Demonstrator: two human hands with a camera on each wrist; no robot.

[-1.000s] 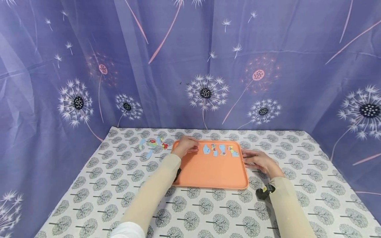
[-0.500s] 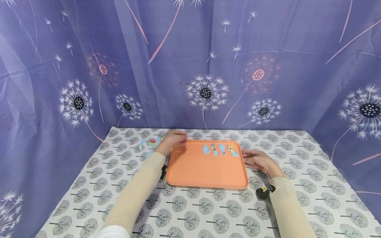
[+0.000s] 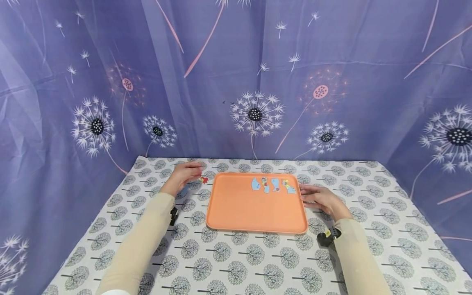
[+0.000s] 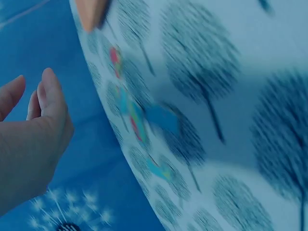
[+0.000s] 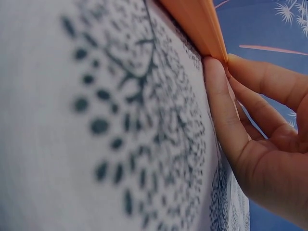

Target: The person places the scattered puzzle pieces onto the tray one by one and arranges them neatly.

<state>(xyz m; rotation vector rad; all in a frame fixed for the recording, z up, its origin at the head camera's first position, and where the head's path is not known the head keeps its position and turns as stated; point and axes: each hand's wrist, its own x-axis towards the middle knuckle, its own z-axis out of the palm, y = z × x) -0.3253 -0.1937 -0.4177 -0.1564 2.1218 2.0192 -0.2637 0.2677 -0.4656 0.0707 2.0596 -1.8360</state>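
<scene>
My left hand (image 3: pixel 182 177) is above the table left of the tray, fingers loosely extended and holding nothing. Under and beside it lie cut puzzle pieces: a red one (image 3: pixel 204 180) shows past the fingertips, a light blue one (image 3: pixel 182 193) below the palm. The left wrist view shows more of them, including a blue piece (image 4: pixel 162 119) and a red-green piece (image 4: pixel 136 125), slightly blurred. My right hand (image 3: pixel 322 199) pinches the right rim of an orange tray (image 3: pixel 254 213) between thumb and fingers. Several light blue and colourful pieces (image 3: pixel 275 185) stand in a row along the tray's back right.
A white tablecloth (image 3: pixel 239 272) with a tree print covers the table. A purple curtain (image 3: pixel 206 114) with dandelions hangs behind and at both sides. Each wrist wears a black device, such as the right wrist camera (image 3: pixel 328 237).
My left hand has moved left from over the tray's back left corner to above the loose pieces. The right hand and the row of pieces on the tray have stayed put.
</scene>
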